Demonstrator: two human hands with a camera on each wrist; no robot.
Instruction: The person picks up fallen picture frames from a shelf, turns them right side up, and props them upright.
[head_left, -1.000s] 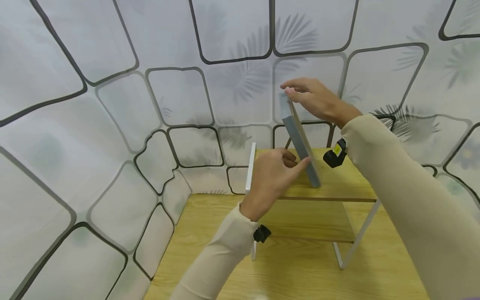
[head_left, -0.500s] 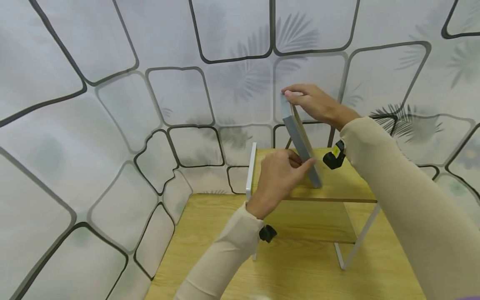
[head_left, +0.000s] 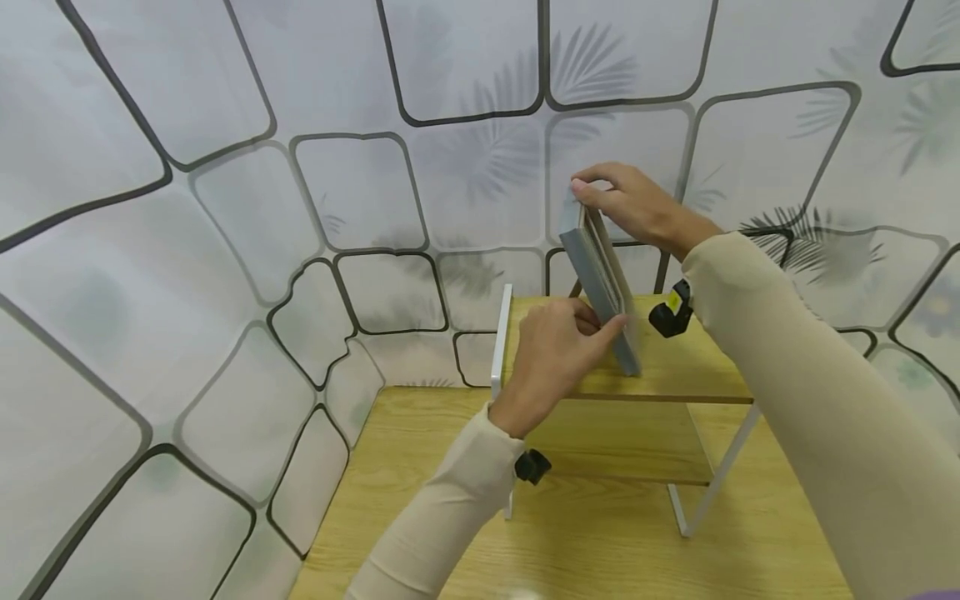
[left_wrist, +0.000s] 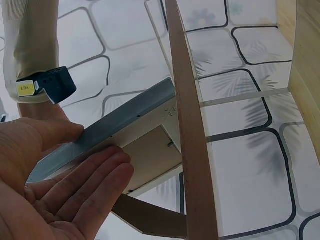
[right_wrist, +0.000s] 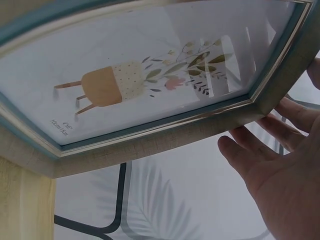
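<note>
A blue-grey picture frame point(head_left: 592, 271) stands tilted on the small shelf unit's wooden top point(head_left: 690, 367). My left hand point(head_left: 558, 354) pinches its lower near side, thumb on the outer edge point(left_wrist: 127, 112) and fingers behind the back panel. A brown support leg point(left_wrist: 150, 216) sticks out from the back. High on the frame, my right hand point(head_left: 637, 207) pinches the top edge with thumb and fingers. In the right wrist view, the frame's front border point(right_wrist: 165, 146) surrounds a print point(right_wrist: 115, 85) of a footed vase with leaves and a pink flower.
The shelf unit has a lower wooden board point(head_left: 622, 437) and white metal legs point(head_left: 723, 467). It stands on a wood-grain surface point(head_left: 420, 467). A patterned wall covering point(head_left: 480, 192) rises close behind and to the left.
The picture frame has turned slightly, and more of its front rim shows. My right fingers, earlier lifted a little, have come down onto its top edge. The left hand has shifted slightly right.
</note>
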